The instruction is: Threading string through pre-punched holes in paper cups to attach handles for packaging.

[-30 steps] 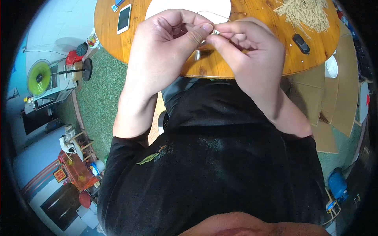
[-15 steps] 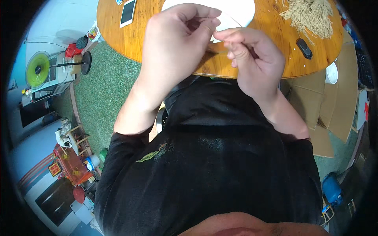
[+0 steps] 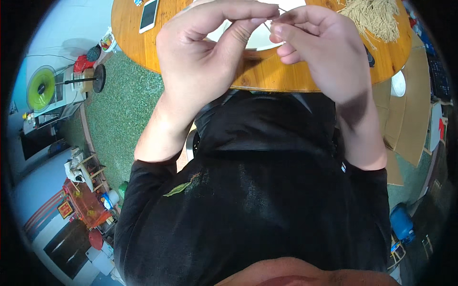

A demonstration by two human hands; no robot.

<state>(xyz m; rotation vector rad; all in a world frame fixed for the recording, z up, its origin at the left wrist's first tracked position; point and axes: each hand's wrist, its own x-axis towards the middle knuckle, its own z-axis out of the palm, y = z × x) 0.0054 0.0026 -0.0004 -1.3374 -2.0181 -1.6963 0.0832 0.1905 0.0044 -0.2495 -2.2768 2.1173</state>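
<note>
My left hand (image 3: 202, 55) is raised over the near edge of the round wooden table, thumb and forefinger pinched together. Close beside it, my right hand (image 3: 331, 50) has its thumb and fingertips pressed together too. Between the fingertips runs a thin, light strand (image 3: 267, 25), gripped by both hands; most of it is hidden by the fingers. Beneath them a white, round-edged plate or sheet (image 3: 260, 40) lies on the table, largely covered by my hands. A bundle of tan cords (image 3: 372, 19) rests farther right.
On the wooden table (image 3: 267, 71) a white phone (image 3: 149, 16) lies at the left. A small dark object (image 3: 370, 58) is partly behind my right hand. Flattened cardboard (image 3: 405, 124) and a white bowl (image 3: 398, 84) are at the right. A fan (image 3: 42, 88) stands far left.
Both hands have risen and spread slightly, the right one turning so its back shows more. A crossing stretch of strand now shows between the fingertips. The view has shifted a little.
</note>
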